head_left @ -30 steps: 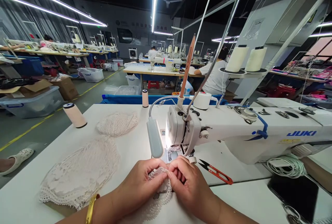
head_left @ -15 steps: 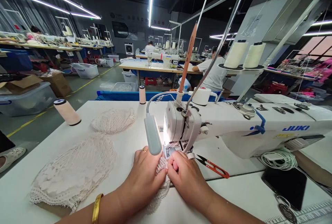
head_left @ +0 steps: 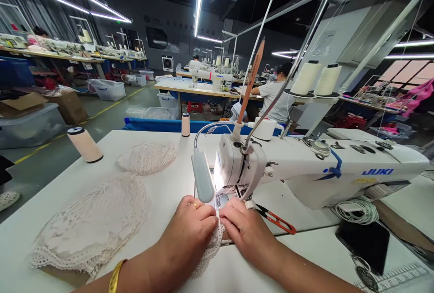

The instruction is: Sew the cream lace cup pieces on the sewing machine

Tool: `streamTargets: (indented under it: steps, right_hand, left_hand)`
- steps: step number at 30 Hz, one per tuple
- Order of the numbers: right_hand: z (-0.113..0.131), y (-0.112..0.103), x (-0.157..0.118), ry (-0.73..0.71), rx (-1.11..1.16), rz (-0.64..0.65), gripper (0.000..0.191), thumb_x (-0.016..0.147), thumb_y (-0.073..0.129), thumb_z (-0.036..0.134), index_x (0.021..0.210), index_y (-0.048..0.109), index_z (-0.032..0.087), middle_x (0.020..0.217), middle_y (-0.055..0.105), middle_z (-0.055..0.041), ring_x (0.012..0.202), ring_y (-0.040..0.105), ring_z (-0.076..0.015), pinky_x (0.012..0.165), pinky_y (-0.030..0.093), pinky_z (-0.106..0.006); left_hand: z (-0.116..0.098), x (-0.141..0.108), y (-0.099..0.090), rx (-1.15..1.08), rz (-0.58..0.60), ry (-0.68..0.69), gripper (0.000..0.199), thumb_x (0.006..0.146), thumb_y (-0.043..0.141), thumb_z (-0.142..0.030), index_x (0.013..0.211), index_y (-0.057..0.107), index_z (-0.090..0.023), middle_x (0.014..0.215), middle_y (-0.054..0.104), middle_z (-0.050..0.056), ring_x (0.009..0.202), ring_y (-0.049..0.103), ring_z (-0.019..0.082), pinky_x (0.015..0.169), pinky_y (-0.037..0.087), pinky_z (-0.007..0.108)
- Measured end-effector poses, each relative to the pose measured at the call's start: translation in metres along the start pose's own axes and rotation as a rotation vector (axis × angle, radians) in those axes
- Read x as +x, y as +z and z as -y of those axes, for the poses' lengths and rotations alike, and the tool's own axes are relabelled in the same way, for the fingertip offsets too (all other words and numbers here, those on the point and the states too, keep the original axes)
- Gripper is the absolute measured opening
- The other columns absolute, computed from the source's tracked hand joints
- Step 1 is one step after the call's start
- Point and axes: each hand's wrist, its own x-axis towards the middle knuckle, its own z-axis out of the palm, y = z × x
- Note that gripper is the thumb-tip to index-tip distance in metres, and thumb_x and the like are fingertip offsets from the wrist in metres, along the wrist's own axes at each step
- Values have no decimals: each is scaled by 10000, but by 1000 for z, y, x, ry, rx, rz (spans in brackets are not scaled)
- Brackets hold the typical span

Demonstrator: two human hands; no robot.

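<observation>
A strip of pale lace trim (head_left: 210, 251) runs from the needle area of the white sewing machine (head_left: 288, 159) down toward me. My left hand (head_left: 190, 229) is closed on the lace's left side, thumb and fingers pinched together. On the other side my right hand (head_left: 244, 227) pinches its edge close to the presser foot, which is partly hidden by the fingers. A grey lamp (head_left: 202, 176) hangs just above my left hand and lights the needle area. Two gathered lace pieces lie to the left, a large one (head_left: 98, 225) and a smaller one (head_left: 147, 157).
Red-handled thread snips (head_left: 276, 220) lie right of my right hand. Farther right are a coiled white cable (head_left: 357, 211), a black phone (head_left: 364, 243) and a clear ruler (head_left: 400, 279). Thread cones (head_left: 84, 144) stand on the table's far left. A co-worker (head_left: 276, 98) sits beyond.
Both hands have shifted slightly on the lace, and the right fingers now lie straighter and flatter along its edge. The camera view has turned a little.
</observation>
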Motion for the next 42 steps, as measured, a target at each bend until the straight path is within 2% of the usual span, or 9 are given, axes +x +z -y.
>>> streamTargets:
  steps: [4,7,12,16,21,28,32,38,42]
  right_hand:
    - [-4,-1,-5,-80,18,-31,282,1058,465,78,917,656,229,892,635,-32,754,575,-195,676,436,-301]
    - [-4,-2,-8,-101,10,-28,309,1030,441,31,1004,686,217,950,665,-48,758,580,-195,676,437,-314]
    - [-4,-5,-7,-132,-55,-52,360,979,447,-5,1105,705,213,1022,723,-67,723,591,-202,647,428,-329]
    - [-5,-4,-6,-118,-143,-91,382,953,456,-4,1122,713,221,1125,765,-97,800,665,-243,681,477,-353]
    - [-8,-2,-6,-86,-198,-90,368,962,472,23,1136,724,228,1157,783,-110,840,702,-267,706,523,-371]
    - [-8,2,-6,-66,-237,-99,398,960,464,32,1161,745,230,1155,793,-102,793,703,-261,655,519,-373]
    - [-9,3,-7,-51,-238,-122,401,971,468,44,1179,749,241,1180,796,-89,794,709,-250,664,525,-367]
    - [-10,3,-6,-35,-264,-114,361,985,488,68,1153,753,247,1153,795,-85,847,723,-262,698,550,-380]
    - [-10,4,-4,-26,-254,-96,367,1007,459,88,1193,739,236,1182,786,-98,846,722,-267,689,560,-397]
  left_hand:
    - [0,-3,4,-6,-6,-16,235,974,524,-64,841,655,-206,882,709,48,770,608,216,745,391,375]
    - [0,-2,0,-12,37,-16,265,1013,491,-76,846,651,-205,889,721,44,778,623,211,757,398,380]
    - [2,0,0,-37,42,-41,274,1044,455,-109,873,644,-208,898,724,37,804,642,219,780,400,393]
    - [4,0,5,-32,29,-56,253,1019,459,-88,870,623,-211,913,725,26,836,651,232,791,404,395]
    - [5,2,10,-11,-1,-50,223,993,472,-76,851,588,-202,921,724,28,829,635,233,801,407,400]
    - [3,3,10,9,2,-51,251,1004,453,-64,837,587,-195,913,718,36,805,611,231,782,395,404]
    - [0,5,5,-10,-10,-53,285,1022,422,-57,854,609,-191,917,719,38,795,614,237,774,408,415]
    - [-5,13,-13,-13,96,-52,247,1011,469,-38,929,653,-180,1012,760,46,864,673,254,801,468,433]
    - [0,11,-6,-7,53,-67,251,984,477,-37,927,671,-186,1005,773,50,891,693,273,828,477,462]
